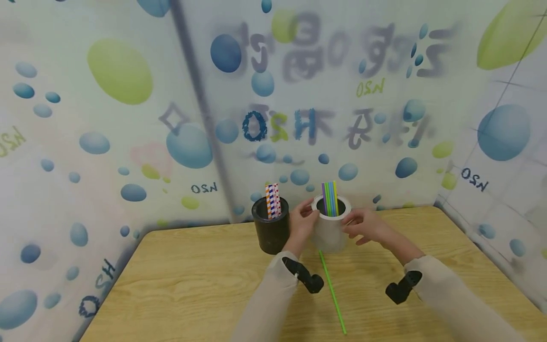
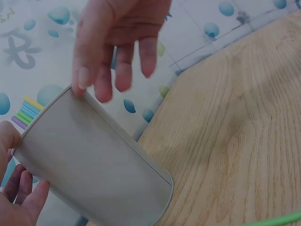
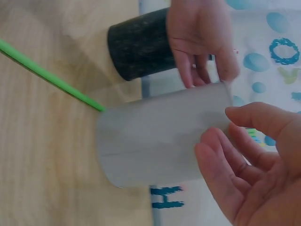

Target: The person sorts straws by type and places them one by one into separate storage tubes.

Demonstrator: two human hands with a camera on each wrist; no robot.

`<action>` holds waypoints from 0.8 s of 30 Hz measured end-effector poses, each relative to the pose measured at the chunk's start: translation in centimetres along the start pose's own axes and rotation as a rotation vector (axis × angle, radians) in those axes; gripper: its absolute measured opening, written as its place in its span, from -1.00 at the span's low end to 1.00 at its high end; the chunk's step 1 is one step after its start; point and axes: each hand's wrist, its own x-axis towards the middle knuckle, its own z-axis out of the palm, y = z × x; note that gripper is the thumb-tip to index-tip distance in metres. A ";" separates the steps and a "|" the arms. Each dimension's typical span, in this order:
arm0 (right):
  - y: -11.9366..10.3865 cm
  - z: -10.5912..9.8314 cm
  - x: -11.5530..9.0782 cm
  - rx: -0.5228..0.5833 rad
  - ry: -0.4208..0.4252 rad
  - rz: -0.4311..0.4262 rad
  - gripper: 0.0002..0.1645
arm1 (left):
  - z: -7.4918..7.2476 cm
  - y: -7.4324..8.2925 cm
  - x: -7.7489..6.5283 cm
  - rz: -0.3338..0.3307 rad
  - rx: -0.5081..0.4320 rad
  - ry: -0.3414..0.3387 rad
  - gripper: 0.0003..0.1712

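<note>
A white pen holder (image 1: 329, 237) stands at the back of the table with several coloured straws (image 1: 330, 197) upright in it. My left hand (image 1: 302, 223) holds its left side, thumb and fingers curved round near the rim. On the other side, my right hand (image 1: 369, 225) touches the rim with its thumb; in the left wrist view its other fingers (image 2: 123, 70) hang loosely apart from the wall. A single green straw (image 1: 332, 290) lies on the table in front of the holder, its far end close to the base.
Just left of my left hand stands a black pen holder (image 1: 272, 237) with several striped straws (image 1: 273, 202) in it. The wooden table (image 1: 192, 280) ends at a patterned curtain (image 1: 115, 180) behind and at both sides.
</note>
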 end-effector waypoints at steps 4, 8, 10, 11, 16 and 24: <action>1.2 0.9 0.1 0.005 -0.030 0.022 -0.66 | -0.1 -0.2 0.1 -0.009 -0.009 -0.011 -0.57; 2.3 1.7 0.6 0.027 -0.032 0.028 -0.67 | -0.1 -0.3 0.2 -0.019 -0.010 -0.016 -0.58; 2.9 2.0 0.9 0.046 -0.042 0.031 -0.69 | -0.1 -0.3 0.2 -0.025 -0.013 -0.017 -0.58; 3.2 2.2 1.0 0.054 -0.046 0.031 -0.69 | -0.1 -0.2 0.2 -0.027 -0.013 -0.017 -0.58; 4.4 3.3 1.3 0.071 -0.046 0.062 -0.70 | -0.1 -0.2 0.2 -0.020 -0.012 -0.018 -0.58; 5.8 4.7 1.7 0.069 -0.067 0.027 -0.73 | -0.1 -0.3 0.2 -0.031 -0.016 -0.013 -0.58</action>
